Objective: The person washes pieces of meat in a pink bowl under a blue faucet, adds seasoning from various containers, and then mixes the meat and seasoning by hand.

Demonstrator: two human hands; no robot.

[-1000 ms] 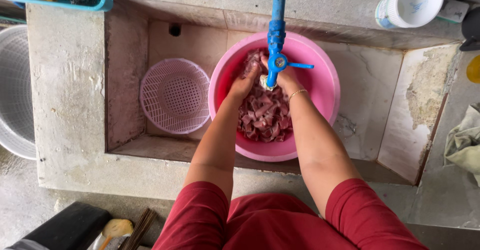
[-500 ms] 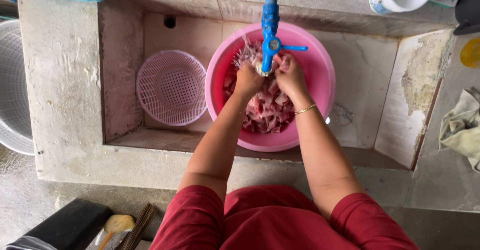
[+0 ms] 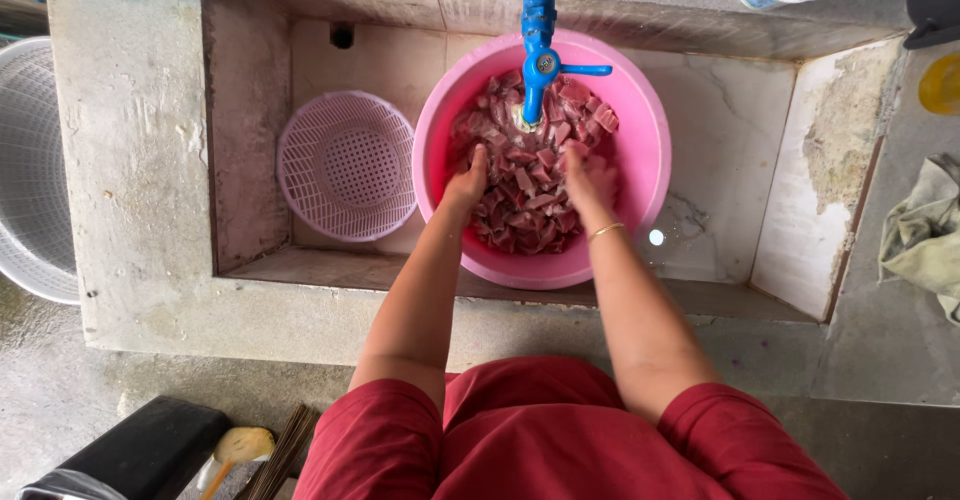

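1. Concrete walls box in the sink (image 3: pixel 130 160) you stand at; the pink basin (image 3: pixel 640 130) sits on its floor under the blue tap (image 3: pixel 540 40), with a pink mesh strainer basket (image 3: pixel 345 165) just beside it on your left.
2. Your left hand (image 3: pixel 465 185) and right hand (image 3: pixel 590 180) are both down in the cut raw meat (image 3: pixel 530 185) that fills the basin. The fingers look loosely curled into the pieces, not clenched, though the right hand is blurred and its grip is hard to read.
3. Work from the rim toward the middle, so that pieces stay in the basin and do not slide over its edge.
4. Lift and turn the lower pieces up under the spout; those at the bottom likely get rinsed least.
5. Watch your gold bracelet (image 3: pixel 605 230), which sits near the meat.
6. Mind the tap handle just above your knuckles.
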